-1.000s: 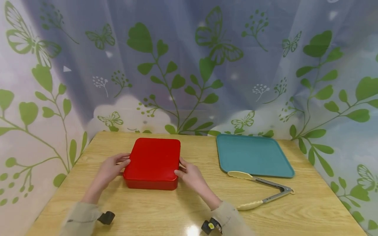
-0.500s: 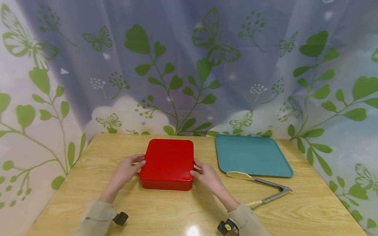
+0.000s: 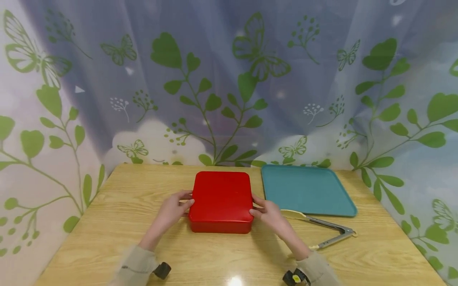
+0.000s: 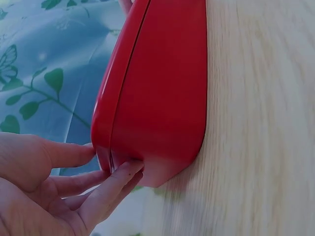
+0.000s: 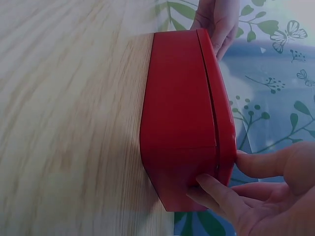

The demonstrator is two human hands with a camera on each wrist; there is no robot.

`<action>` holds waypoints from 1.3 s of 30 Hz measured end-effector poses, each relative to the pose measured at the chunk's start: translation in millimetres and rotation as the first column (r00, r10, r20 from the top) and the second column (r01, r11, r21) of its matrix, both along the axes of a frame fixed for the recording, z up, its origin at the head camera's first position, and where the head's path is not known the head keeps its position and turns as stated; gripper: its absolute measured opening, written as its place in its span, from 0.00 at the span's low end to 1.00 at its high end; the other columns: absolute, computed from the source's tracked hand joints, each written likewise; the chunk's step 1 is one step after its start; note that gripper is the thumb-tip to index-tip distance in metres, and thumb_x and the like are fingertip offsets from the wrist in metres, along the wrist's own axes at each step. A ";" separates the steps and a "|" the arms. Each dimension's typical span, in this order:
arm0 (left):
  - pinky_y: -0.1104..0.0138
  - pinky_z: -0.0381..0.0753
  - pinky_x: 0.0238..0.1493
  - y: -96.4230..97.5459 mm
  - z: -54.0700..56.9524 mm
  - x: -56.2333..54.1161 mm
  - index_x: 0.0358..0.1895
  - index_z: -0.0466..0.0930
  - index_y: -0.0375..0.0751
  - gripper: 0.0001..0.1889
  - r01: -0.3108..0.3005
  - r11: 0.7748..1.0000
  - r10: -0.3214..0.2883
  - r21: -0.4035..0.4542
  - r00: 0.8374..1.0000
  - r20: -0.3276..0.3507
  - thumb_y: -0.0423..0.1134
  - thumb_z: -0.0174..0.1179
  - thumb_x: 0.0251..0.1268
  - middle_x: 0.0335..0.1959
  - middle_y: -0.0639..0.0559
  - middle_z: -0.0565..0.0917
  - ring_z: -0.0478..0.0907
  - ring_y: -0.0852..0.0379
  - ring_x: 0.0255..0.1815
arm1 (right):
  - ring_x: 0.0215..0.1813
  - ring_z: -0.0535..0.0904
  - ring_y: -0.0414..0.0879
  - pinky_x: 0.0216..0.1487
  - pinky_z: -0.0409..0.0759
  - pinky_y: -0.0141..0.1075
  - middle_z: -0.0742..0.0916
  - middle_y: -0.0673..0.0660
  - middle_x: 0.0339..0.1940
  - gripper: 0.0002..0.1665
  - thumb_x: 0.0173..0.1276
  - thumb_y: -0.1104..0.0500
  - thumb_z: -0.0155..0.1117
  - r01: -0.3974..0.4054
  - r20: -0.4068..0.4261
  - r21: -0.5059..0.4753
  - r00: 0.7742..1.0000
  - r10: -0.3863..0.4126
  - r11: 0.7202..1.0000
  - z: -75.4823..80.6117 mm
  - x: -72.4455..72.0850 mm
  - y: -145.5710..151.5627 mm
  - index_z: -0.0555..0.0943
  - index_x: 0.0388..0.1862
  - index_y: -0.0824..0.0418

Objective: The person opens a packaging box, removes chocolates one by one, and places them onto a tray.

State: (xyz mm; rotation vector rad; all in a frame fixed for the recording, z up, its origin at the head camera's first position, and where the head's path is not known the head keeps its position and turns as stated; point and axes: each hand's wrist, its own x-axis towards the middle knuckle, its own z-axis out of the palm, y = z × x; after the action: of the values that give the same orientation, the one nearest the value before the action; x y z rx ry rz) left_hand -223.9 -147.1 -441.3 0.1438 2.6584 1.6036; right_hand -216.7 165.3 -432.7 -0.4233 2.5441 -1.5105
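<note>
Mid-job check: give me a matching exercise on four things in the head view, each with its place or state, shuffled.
Things
1. Red square lidded box
2. Teal rectangular tray
3. Metal tongs with cream tips
4. Leaf-printed fabric backdrop

Places or states
A. Spread in a V
B. Behind the light wooden table
C. Between the left hand and right hand
D. Flat, toward the table's back right

Pairs: 1-C, 2-D, 3-A, 4-B

The box (image 3: 221, 198) is red, the tray (image 3: 305, 190) teal, the tabletop (image 3: 150, 180) tan wood-grain, the backdrop (image 3: 214, 47) green-leafed.
</note>
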 end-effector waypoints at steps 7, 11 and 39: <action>0.59 0.89 0.39 16.4 -2.1 1.3 0.68 0.72 0.27 0.24 0.009 1.000 -0.008 0.025 1.000 -0.001 0.29 0.61 0.71 0.59 0.32 0.81 0.87 0.46 0.44 | 0.66 0.75 0.68 0.61 0.80 0.50 0.68 0.76 0.74 0.36 0.75 0.68 0.59 0.000 0.034 0.014 0.999 -0.001 1.000 2.5 6.5 18.2 0.59 0.76 0.77; 0.58 0.89 0.39 22.5 -1.4 3.2 0.68 0.72 0.27 0.24 0.018 0.999 -0.018 0.043 1.000 0.003 0.28 0.61 0.71 0.58 0.32 0.81 0.86 0.46 0.43 | 0.69 0.72 0.69 0.63 0.78 0.49 0.65 0.76 0.75 0.37 0.76 0.68 0.59 -0.023 0.035 0.004 0.999 0.023 1.000 2.4 8.8 27.3 0.57 0.77 0.77; 0.52 0.87 0.47 16.1 12.9 -4.4 0.67 0.71 0.23 0.22 0.045 0.979 -0.060 0.197 0.996 0.071 0.27 0.57 0.74 0.59 0.28 0.78 0.82 0.35 0.54 | 0.55 0.84 0.62 0.60 0.80 0.55 0.73 0.75 0.70 0.31 0.80 0.60 0.55 0.012 0.117 -0.088 0.993 -0.002 0.996 18.0 -10.9 61.8 0.64 0.75 0.75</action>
State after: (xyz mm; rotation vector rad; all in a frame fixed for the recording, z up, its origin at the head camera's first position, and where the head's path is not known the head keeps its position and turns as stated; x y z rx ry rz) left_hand -228.3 -131.0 -428.4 0.1528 2.4174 1.8120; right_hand -227.6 227.1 -414.7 -0.3269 2.3991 -1.6060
